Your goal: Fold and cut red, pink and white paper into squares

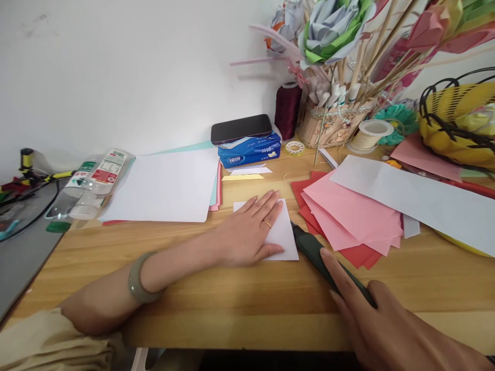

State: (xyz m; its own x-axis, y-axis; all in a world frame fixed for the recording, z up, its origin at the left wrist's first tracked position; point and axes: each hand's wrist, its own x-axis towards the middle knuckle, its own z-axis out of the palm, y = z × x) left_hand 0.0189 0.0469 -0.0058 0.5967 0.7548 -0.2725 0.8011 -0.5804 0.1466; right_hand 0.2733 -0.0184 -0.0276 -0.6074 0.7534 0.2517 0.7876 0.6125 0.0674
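Note:
My left hand (257, 226) lies flat with its fingers stretched out, pressing on a small white sheet of paper (286, 239). The palm and fingers cover most of that sheet. In my right hand (382, 319) is what looks like a dark green utility knife (312, 251), with the index finger laid along its handle. Its dark tip is by the sheet's right edge; whether it touches the paper I cannot tell. Just right of the knife, pink paper squares (356, 216) overlap red paper sheets (359, 256).
Larger white sheets (166, 185) and two plastic bottles (104, 175) lie left. Behind are a phone (242, 129) on a blue tissue pack (249, 151), a maroon thread spool (288, 111) and a basket (325, 126) of paper flowers. A long white strip (417, 196) lies right.

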